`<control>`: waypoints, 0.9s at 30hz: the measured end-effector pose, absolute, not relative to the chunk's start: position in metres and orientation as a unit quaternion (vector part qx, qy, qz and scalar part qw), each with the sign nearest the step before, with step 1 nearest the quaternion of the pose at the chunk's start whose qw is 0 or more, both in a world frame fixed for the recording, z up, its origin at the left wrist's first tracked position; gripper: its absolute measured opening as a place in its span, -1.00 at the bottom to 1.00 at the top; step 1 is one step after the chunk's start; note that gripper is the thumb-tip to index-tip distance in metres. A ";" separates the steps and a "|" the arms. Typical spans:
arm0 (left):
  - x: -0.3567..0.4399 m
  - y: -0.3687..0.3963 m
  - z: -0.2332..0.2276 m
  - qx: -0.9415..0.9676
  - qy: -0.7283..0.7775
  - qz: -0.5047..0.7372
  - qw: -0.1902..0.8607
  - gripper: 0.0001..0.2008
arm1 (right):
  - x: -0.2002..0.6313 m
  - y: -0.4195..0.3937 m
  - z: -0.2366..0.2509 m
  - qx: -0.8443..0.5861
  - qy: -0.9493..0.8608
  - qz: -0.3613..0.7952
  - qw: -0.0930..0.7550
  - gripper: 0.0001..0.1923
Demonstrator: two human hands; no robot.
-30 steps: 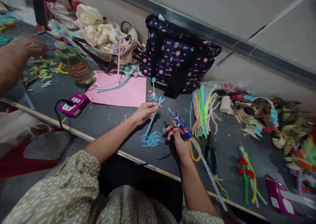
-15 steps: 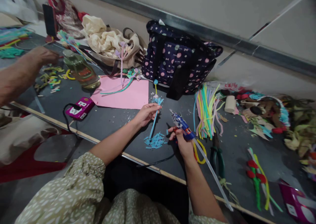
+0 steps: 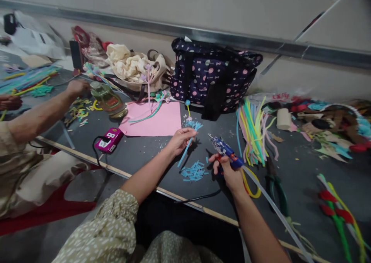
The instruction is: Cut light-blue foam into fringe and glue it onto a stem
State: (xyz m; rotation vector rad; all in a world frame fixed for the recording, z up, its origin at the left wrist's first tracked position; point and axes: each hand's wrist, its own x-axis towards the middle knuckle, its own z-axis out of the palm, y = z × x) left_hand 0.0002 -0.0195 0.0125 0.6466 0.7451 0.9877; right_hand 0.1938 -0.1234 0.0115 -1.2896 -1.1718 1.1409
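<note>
A dark worktable point(image 3: 136, 154) littered with craft scraps is seen against a pale wall. A blue pipe-cleaner stem point(image 3: 188, 145) is pinched between the fingers of the left hand point(image 3: 181, 139), its tufted top raised above the table. A blue glue gun point(image 3: 226, 152) is clenched in the right hand point(image 3: 228, 172), nozzle aimed toward the stem; whether the two touch cannot be told. Blue cuttings point(image 3: 194, 171) lie between the hands. A co-worker's hand point(image 3: 77, 88) rests near a bottle point(image 3: 109, 99).
</note>
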 end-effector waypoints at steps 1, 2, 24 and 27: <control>0.001 -0.020 0.013 0.299 0.347 0.452 0.765 -0.68 | 0.194 -0.124 0.012 -0.532 -0.488 0.472 0.506 -0.55; 0.002 -0.021 0.014 0.300 0.351 0.451 0.764 -0.68 | 0.194 -0.124 0.013 -0.530 -0.488 0.473 0.507 -0.56; 0.002 -0.022 0.017 0.299 0.335 0.420 0.789 -0.70 | 0.190 -0.123 0.018 -0.521 -0.470 0.482 0.525 -0.49; 0.002 -0.022 0.017 0.298 0.331 0.418 0.791 -0.71 | 0.189 -0.122 0.018 -0.523 -0.471 0.473 0.530 -0.49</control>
